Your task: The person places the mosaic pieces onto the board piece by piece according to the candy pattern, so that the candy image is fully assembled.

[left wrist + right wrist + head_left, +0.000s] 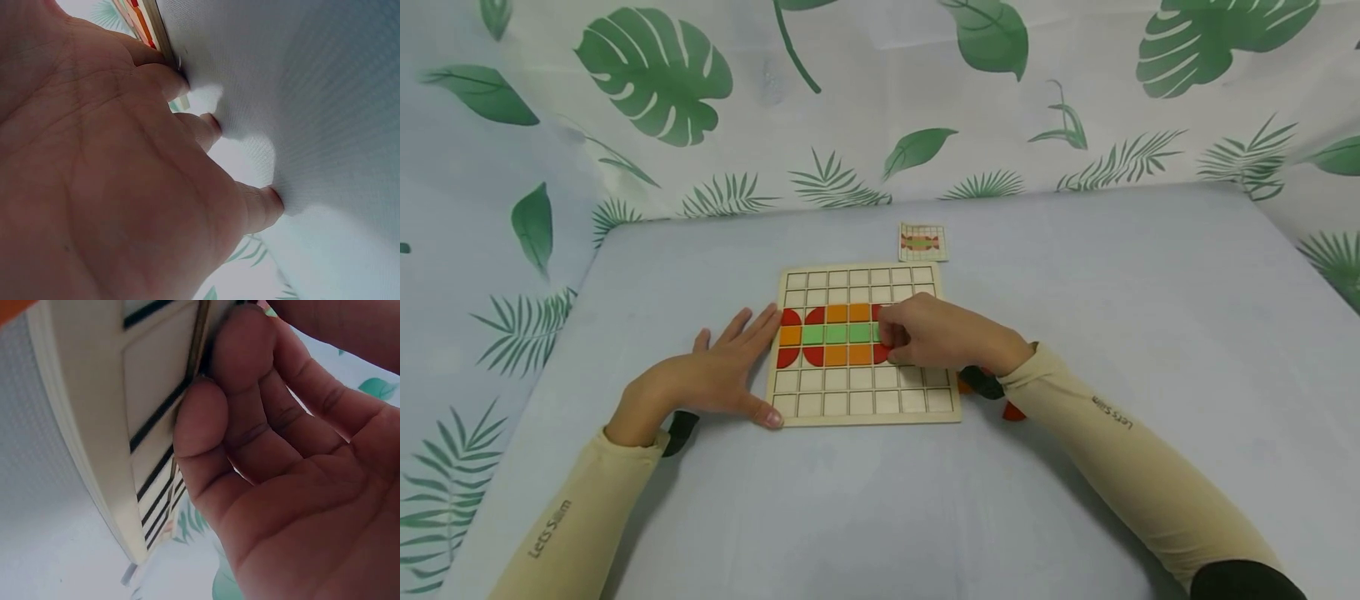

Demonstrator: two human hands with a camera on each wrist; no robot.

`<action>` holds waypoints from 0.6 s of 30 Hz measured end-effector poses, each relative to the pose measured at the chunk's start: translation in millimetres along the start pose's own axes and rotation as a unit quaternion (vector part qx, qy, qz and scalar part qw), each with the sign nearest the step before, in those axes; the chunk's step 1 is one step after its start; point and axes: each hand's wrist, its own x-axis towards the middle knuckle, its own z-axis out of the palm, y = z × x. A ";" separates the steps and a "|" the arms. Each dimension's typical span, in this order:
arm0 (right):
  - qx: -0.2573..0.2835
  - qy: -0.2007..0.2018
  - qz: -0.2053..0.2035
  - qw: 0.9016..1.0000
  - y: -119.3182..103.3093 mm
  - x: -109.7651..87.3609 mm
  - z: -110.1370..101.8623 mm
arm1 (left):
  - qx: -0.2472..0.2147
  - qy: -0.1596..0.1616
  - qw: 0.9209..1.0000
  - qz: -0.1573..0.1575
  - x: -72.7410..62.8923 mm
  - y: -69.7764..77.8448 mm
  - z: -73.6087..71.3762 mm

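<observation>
A square wooden grid board lies on the table. Red quarter-round tiles, orange square tiles and green square tiles fill part of three middle rows. My left hand spreads its fingers along the board's left edge, thumb at the near left corner; in the left wrist view several fingertips touch the cloth. Over the right part of the pattern, my right hand has its fingers curled and fingertips down at the grid. Whether they pinch a tile I cannot tell.
A small pattern card lies beyond the board's far right edge. Beside the board's right edge, partly under the right forearm, are a loose red tile and an orange one. A leaf-print cloth hangs behind the table.
</observation>
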 end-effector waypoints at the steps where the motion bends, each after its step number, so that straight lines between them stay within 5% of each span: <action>1: 0.003 0.002 -0.002 1.000 0.9 -1.0 -0.3 | 0.001 0.000 1.000 0.001 0.2 0.4 -0.3; 18: 0.123 0.018 -0.024 0.992 23.9 -44.9 -9.5 | 0.007 -0.004 1.000 -0.005 -0.6 1.6 0.1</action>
